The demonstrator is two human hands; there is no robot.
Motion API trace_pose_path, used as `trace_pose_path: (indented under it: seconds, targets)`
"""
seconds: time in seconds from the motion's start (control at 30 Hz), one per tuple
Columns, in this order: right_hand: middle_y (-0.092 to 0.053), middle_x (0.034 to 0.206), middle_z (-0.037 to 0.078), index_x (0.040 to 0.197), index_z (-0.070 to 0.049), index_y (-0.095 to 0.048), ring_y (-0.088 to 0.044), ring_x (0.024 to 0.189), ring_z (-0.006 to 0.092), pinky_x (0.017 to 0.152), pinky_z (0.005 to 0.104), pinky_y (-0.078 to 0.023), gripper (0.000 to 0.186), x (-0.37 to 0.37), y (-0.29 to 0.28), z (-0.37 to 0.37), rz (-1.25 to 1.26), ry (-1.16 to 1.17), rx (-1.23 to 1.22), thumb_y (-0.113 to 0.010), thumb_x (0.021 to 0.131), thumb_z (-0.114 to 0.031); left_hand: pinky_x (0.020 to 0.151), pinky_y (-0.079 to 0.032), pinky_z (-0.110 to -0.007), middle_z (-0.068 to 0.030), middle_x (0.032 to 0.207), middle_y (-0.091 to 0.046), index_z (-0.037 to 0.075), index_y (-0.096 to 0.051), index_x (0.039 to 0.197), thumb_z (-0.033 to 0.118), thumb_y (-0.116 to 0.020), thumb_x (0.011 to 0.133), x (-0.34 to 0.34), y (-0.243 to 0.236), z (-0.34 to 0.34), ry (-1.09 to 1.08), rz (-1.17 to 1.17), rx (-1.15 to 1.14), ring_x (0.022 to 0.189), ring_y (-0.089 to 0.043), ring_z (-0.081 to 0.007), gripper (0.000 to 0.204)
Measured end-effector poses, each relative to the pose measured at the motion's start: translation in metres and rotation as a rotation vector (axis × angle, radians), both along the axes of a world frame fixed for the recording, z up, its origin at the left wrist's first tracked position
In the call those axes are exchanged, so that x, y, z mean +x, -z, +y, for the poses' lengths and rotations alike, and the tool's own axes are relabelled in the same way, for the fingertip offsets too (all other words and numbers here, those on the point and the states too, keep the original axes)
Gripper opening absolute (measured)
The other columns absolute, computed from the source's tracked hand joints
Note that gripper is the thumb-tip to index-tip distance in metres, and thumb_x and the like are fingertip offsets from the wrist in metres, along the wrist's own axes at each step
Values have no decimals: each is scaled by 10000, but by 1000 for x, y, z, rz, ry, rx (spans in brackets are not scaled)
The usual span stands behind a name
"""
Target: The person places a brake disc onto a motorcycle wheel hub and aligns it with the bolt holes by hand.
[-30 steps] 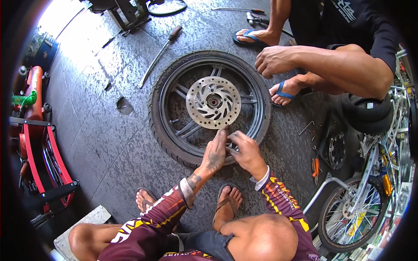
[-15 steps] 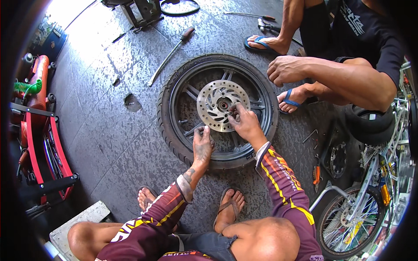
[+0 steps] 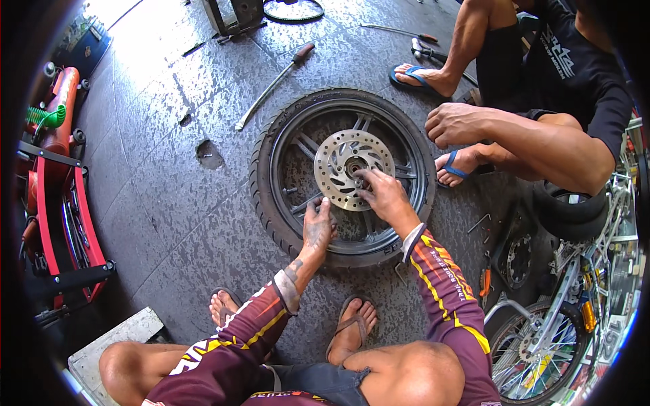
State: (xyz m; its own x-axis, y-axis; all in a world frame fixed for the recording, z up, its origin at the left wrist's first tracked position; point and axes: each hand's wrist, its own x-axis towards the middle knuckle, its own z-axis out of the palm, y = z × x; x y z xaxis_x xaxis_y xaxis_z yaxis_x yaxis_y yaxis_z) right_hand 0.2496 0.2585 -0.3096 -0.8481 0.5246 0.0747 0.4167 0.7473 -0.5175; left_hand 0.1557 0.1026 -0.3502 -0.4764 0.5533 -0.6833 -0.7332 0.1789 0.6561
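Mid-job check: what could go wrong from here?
1. The right hand is near the hub of the silver perforated metal disc; any small part there might drop between the grey spokes of the black-tyred wheel.
2. The co-worker's nearer foot, in a blue sandal, sits close to the tyre and could get bumped if the wheel shifts.
3. The long brown-handled metal bar on the floor could trip someone.
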Motion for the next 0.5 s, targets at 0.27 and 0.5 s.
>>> trace_pose_path:
  seconds: [0.27, 0.5]
  targets:
    - [-682, 971, 135, 1031, -75, -641, -678, 908, 351, 772, 444, -551, 174, 1, -1, 0, 11, -26, -8, -687, 881, -151, 404, -302, -229, 25, 646, -414, 86, -486, 1245, 331, -473, 1068, 0, 2, -1, -10, -10, 46, 477, -378, -66, 302]
    - [-677, 955, 141, 973, -48, -631, -675, 877, 363, 745, 453, -543, 176, 1, -4, -12, 22, 66, 28, -714, 865, -159, 407, -312, -230, 39, 664, -423, 59, -517, 1224, 327, -539, 1048, -3, 6, 0, 73, -9, 27, 495, -386, -59, 322]
